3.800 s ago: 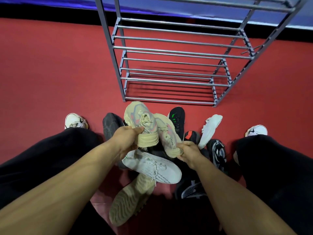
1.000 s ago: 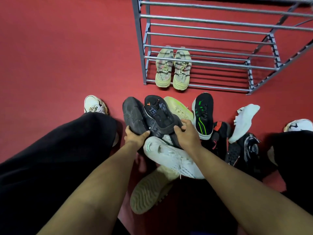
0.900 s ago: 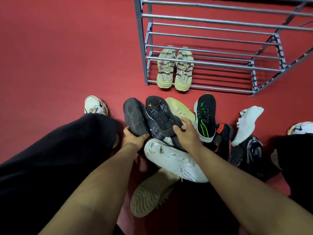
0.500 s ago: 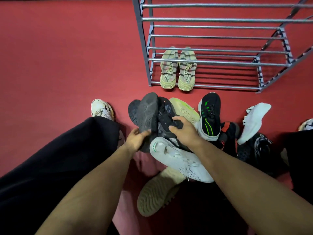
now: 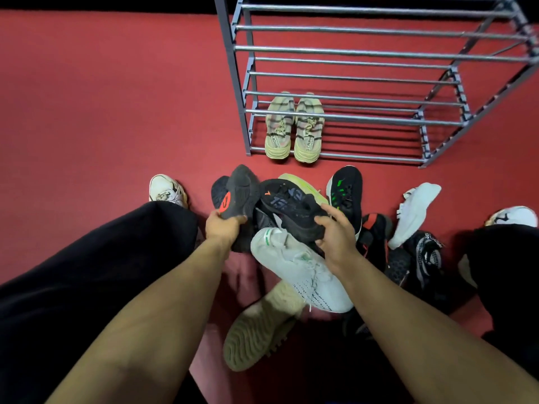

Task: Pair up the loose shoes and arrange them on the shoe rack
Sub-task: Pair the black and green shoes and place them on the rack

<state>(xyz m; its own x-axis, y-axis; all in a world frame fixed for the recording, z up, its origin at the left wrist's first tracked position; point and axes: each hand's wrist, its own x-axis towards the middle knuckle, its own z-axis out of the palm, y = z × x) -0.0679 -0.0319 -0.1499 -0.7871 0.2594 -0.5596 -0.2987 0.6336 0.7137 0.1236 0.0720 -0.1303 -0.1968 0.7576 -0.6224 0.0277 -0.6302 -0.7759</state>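
Head camera is looking down at a red carpeted floor (image 5: pixel 102 112) where a person is sitting with legs in black trousers (image 5: pixel 87 272) spread to either side of a heap of loose shoes. The left hand (image 5: pixel 224 227) is gripping a dark grey shoe with an orange round patch (image 5: pixel 237 196) by its heel end, fingers curled round it and the shoe tilting up with its sole turned partly outward. The right hand (image 5: pixel 335 231) is clutching a black trainer with grey lettering on its side (image 5: pixel 291 205), thumb on top and fingers wrapping beneath its heel; the two dark shoes are touching each other above the pile. Just below them a white knit trainer with a green heel mark (image 5: pixel 294 266) is lying across a beige shoe turned sole-up (image 5: pixel 256 330). Behind the held pair a pale yellow-green shoe (image 5: pixel 300 185) is showing, and beside it a black trainer with green stripes (image 5: pixel 345 191) is standing upright. Further right a white shoe (image 5: pixel 414 211) is leaning above a black-and-white patterned shoe (image 5: pixel 425 252). A grey metal tube shoe rack (image 5: pixel 350 51) is standing beyond the pile, and a pair of cream lace-up trainers (image 5: pixel 294 129) is sitting side by side at the left end of its bottom shelf, heels toward the person.
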